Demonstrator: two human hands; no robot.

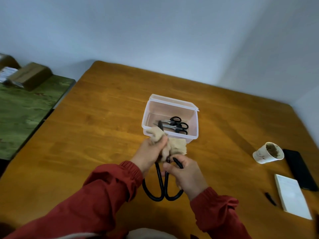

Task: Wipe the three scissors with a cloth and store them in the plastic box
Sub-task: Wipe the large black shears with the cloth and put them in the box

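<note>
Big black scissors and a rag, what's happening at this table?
A person in red sleeves is wiping scissors. The left hand grips a beige cloth bunched around the blades of the large black-handled scissors, while the right hand holds one of their handles, just in front of the open clear plastic box. Two smaller black-handled scissors already lie inside the box. A paper cup, a phone, a notepad and a pen sit off to the right on the wooden table.

Plastic box [170, 116] at tabletop [103, 118] centre, two scissors [174, 125] inside; cup [268, 153], phone [301, 171], notepad [291, 195] at right.
</note>
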